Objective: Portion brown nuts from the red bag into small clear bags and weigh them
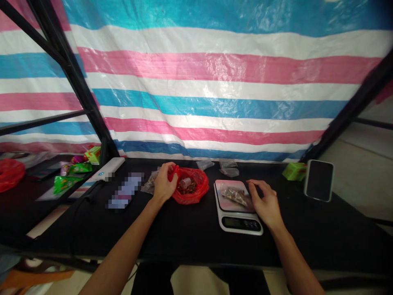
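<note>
Weighing looks to be the step in hand, judging by the kitchen scale (220, 214) near the person; its display (232, 223) I can't read from here. On the pan lies a small clear packet (235, 196) of brownish bits, a little askew. Right hand (267, 205) at the scale's right edge, half open, thumb and fingers loosely curved, nothing seen in it; can't tell if it touches the scale. Left of the scale, apart from it, an open red bag (190, 199) with brown bits and a small clear cup (186, 183) inside. Left hand (165, 184) at its left rim, fingers nearly closed, seemingly pinching the plastic. Next move, I'd say, calls for checking the reading, right hand clear of the pan. Beyond: clear bags (229, 171) flat on the black table (184, 233), striped sheet (215, 69) behind.
</note>
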A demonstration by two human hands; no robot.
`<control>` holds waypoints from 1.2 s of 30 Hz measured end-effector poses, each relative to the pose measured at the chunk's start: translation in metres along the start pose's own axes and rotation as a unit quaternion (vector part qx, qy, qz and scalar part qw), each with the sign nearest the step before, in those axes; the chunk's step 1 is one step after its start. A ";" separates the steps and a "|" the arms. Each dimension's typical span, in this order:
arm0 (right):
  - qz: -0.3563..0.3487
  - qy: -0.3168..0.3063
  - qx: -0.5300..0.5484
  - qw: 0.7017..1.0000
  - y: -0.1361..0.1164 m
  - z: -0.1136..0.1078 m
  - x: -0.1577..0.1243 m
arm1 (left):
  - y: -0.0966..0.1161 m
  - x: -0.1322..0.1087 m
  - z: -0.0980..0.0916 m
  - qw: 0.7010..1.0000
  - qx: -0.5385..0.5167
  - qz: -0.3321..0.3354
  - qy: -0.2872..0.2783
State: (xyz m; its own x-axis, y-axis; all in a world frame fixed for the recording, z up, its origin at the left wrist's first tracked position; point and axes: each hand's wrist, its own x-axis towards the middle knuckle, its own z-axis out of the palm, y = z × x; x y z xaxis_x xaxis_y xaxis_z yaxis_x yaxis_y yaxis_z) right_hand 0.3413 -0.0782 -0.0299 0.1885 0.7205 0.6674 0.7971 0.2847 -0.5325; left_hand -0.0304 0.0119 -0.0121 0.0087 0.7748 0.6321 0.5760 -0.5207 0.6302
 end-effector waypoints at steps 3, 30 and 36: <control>0.000 -0.039 0.012 0.999 -0.011 -0.001 -0.002 | -0.004 -0.001 0.004 1.000 0.010 -0.013 -0.002; -0.181 -0.300 -0.023 0.936 -0.109 0.102 0.063 | -0.014 -0.003 0.021 0.997 -0.068 0.017 -0.035; -0.177 -0.301 -0.039 0.936 -0.107 0.106 0.063 | -0.015 -0.003 0.021 0.996 -0.078 0.014 -0.031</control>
State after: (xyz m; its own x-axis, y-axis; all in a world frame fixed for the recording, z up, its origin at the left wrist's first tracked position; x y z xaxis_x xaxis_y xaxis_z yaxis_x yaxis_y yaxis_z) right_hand 0.2067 0.0040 0.0142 -0.4335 0.8223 0.3686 0.7923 0.5427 -0.2788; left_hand -0.0217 0.0248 -0.0334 0.0771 0.7776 0.6240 0.4413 -0.5878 0.6780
